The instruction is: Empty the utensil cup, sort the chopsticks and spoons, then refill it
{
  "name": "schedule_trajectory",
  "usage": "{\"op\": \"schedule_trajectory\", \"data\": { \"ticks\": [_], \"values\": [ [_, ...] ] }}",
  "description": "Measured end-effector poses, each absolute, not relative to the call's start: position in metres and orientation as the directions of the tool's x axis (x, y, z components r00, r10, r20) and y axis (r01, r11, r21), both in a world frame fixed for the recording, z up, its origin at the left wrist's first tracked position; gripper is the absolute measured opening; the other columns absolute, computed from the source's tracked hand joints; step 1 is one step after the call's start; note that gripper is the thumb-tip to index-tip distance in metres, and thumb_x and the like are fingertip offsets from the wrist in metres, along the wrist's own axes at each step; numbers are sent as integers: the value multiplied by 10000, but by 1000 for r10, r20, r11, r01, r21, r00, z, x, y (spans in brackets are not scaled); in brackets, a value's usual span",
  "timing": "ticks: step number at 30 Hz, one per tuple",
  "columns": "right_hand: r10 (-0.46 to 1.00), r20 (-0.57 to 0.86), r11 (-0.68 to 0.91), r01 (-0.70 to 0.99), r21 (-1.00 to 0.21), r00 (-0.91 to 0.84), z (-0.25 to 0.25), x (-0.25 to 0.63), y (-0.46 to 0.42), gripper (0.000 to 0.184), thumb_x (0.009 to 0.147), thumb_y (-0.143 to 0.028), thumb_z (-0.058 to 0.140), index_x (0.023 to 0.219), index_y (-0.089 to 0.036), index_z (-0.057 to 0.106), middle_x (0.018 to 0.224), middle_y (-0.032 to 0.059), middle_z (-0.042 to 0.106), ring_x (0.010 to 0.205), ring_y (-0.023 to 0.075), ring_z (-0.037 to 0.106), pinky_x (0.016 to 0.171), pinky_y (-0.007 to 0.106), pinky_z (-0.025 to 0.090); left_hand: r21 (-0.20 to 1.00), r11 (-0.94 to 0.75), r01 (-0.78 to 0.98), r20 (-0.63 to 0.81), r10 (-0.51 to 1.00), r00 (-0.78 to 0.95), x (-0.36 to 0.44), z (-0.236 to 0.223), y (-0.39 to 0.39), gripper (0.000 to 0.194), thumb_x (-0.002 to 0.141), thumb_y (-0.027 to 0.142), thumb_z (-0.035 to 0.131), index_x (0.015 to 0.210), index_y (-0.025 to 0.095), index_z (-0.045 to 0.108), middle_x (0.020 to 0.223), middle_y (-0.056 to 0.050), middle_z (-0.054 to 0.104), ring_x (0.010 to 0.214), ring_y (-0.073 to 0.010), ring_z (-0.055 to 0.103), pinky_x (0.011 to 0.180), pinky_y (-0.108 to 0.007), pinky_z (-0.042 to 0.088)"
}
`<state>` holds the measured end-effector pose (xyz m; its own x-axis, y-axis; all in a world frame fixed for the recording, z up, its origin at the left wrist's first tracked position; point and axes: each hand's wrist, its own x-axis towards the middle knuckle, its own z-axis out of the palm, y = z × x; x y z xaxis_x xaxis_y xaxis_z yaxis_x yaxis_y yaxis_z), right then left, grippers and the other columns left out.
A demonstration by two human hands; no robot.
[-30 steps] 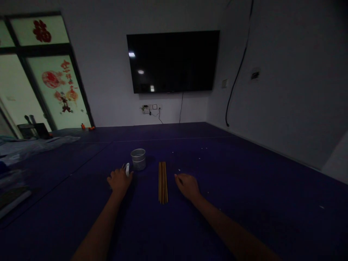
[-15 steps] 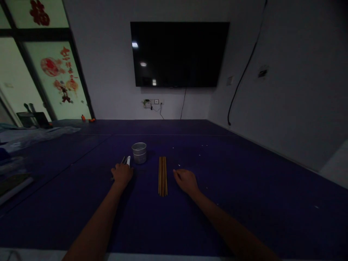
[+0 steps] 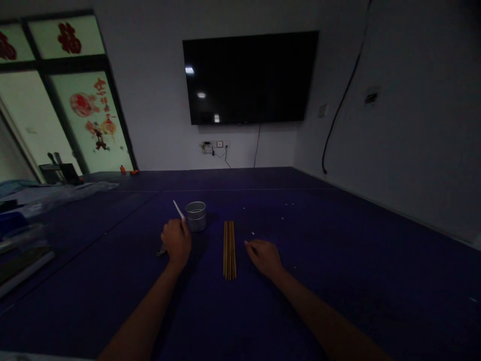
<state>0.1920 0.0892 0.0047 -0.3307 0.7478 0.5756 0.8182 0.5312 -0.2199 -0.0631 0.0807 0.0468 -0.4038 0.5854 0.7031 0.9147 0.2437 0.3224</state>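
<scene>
My left hand is closed around a slim white utensil, whose narrow end points up and away beside the cup. Its kind is hidden by my fingers. Part of another metal utensil shows on the table below that hand. Just right of it stands an upright grey metal cup. Several wooden chopsticks lie side by side between my hands, lengthwise away from me. My right hand rests on the table right of the chopsticks, fingers curled in, with nothing seen in them.
The table has a dark blue-purple cover with small white scraps on it. At the left lie clear plastic wrap and a tray-like item. A wall with a television rises behind; a cable hangs at right.
My left hand has lifted and turned with the white utensil, which now tilts beside the cup; before, the hand lay over several utensils. My right hand stays by the chopsticks. The view shifted slightly.
</scene>
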Motion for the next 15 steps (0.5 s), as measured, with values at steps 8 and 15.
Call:
{"op": "schedule_trajectory", "data": {
  "ticks": [8,15],
  "values": [
    [604,712,683,692,-232,-358,5,187,78,374,910,-392,427,1188,-204,591,891,65,706,750,158,644,712,268,476,613,-450,649,670,732,-124,13,24,57,379,907,448,324,714,189,522,683,-14,565,657,-149,530,628,-260,402],
    [532,708,762,627,-161,-465,2,183,72,465,830,-389,577,1256,-205,536,1083,100,672,955,214,637,804,319,508,878,-399,264,434,897,-89,34,15,59,459,789,600,474,651,168,543,582,21,523,560,-112,484,534,-218,383]
  ]
}}
